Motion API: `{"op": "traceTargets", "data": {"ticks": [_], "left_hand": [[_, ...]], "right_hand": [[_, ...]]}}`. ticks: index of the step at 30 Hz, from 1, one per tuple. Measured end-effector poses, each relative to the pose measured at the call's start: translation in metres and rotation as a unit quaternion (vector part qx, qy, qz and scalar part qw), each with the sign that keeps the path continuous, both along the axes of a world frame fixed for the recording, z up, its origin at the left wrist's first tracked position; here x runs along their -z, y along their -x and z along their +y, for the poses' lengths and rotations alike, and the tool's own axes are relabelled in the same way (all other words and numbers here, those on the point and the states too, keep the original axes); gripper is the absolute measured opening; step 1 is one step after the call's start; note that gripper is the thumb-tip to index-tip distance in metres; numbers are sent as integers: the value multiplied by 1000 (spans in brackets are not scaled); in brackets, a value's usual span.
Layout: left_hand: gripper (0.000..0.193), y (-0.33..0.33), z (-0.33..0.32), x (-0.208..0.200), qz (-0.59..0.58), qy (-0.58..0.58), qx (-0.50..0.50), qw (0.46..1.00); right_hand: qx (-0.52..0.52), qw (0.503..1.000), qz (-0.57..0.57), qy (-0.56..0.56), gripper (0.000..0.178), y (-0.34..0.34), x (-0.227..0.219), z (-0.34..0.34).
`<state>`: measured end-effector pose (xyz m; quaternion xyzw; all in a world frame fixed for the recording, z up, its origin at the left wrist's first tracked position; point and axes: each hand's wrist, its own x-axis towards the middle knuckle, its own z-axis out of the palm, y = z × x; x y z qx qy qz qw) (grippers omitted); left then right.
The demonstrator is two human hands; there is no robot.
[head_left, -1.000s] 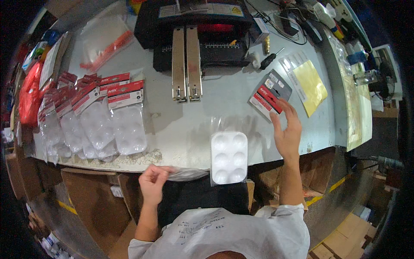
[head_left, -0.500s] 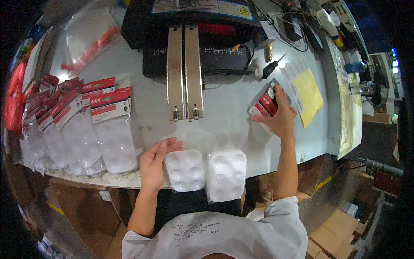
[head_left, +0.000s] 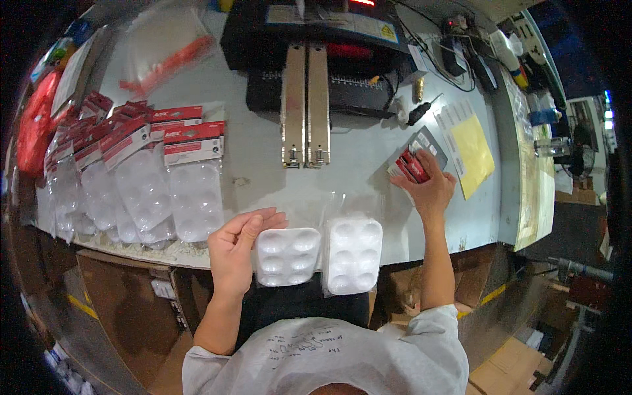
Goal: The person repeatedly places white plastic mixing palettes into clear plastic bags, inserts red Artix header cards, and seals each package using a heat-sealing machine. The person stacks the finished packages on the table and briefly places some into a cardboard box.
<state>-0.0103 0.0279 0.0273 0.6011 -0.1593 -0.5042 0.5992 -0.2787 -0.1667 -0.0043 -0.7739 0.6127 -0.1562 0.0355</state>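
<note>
Toward the right of the table, my right hand [head_left: 431, 187] curls over a small stack of red, white and black header cards [head_left: 409, 166], gripping between thumb and fingers. At the front edge, my left hand [head_left: 234, 250] has its thumb pressed to its fingers. Beside it sits a white plastic paint palette [head_left: 288, 258] with round wells, slightly tilted and overhanging the edge. Whether the left fingers pinch anything is hard to see. To its right, another white palette [head_left: 353, 257] lies in a clear bag whose upper part extends toward the machine.
Bagged palettes with red header cards [head_left: 194, 141] pile up at left. A black machine with two metal bars [head_left: 306, 112] stands at the back. Clear bags [head_left: 164, 49] lie back left. A yellow sheet [head_left: 473, 155], a screwdriver [head_left: 421, 112] and cables are at right.
The view has shifted slightly. My right fingers have curled in on the header cards, which look spread now. The palette by my left hand has tilted; that hand has barely moved.
</note>
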Motion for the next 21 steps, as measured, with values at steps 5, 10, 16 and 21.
{"op": "traceTargets", "data": {"ticks": [5, 10, 16, 21], "left_hand": [[20, 6, 7, -18, -96, 20, 38, 995], [17, 21, 11, -24, -118, 16, 109, 987], [15, 18, 11, -20, -92, 40, 81, 992], [14, 19, 6, -19, -123, 50, 86, 987]], "right_hand": [[-26, 959, -268, -92, 63, -41, -75, 43], [-307, 935, -166, -58, 48, -102, -87, 76], [-283, 927, -227, -96, 33, -119, -77, 73], [-361, 911, -192, -63, 34, -116, -76, 73]]}}
